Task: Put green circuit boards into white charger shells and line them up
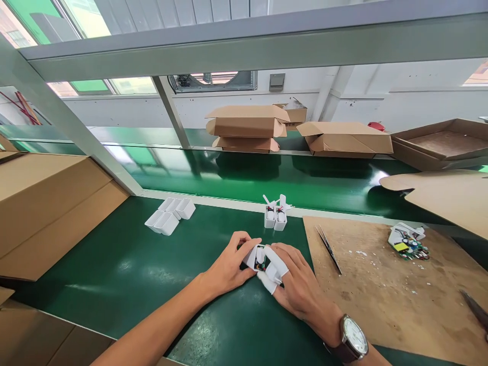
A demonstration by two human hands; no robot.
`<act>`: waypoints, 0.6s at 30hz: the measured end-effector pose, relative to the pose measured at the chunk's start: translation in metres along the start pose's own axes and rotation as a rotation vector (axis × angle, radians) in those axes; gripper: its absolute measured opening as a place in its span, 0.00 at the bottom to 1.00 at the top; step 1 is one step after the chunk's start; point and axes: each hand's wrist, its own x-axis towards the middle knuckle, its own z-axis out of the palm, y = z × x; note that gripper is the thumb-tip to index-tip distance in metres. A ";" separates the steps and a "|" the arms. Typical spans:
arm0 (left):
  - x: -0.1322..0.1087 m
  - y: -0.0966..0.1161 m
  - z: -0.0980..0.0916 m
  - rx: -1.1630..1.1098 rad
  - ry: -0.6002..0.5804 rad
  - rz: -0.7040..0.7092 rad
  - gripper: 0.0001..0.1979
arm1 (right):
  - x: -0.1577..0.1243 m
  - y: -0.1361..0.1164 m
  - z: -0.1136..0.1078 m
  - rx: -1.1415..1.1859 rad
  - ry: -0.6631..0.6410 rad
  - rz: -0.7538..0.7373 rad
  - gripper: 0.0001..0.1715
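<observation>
Both my hands meet over a small white plastic casing (257, 256) just above the green bench. My left hand (229, 267) grips the casing from its left side. On the other side my right hand (299, 284) holds it too, with white finger cots on two fingers and a wristwatch (353, 339) on the wrist. Red and dark parts show inside the open casing. Two more open white casings (275, 217) with wires stand upright just beyond my hands. A batch of several closed white casings (170, 215) lies to the far left.
A worn brown board (385, 290) lies to the right, with tweezers (328, 247) and a pile of small circuit boards (407, 241) on it. A large cardboard box (46, 203) stands at left. Flat cardboard boxes (247, 127) sit beyond the green conveyor belt (247, 178). A metal frame post (57, 117) slants overhead.
</observation>
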 end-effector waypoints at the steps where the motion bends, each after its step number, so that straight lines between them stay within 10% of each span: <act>1: -0.001 -0.001 0.001 -0.053 -0.048 -0.021 0.35 | 0.000 0.000 0.000 0.045 -0.005 0.014 0.37; 7: 0.000 0.001 -0.002 -0.392 -0.173 -0.234 0.38 | -0.003 0.009 0.008 0.274 -0.004 0.216 0.24; 11: 0.002 0.007 -0.008 -0.575 -0.118 -0.376 0.37 | -0.007 0.014 0.017 0.326 -0.131 0.148 0.32; 18: -0.001 0.004 -0.003 -0.606 0.037 -0.390 0.43 | 0.000 0.011 0.013 0.306 0.033 0.172 0.30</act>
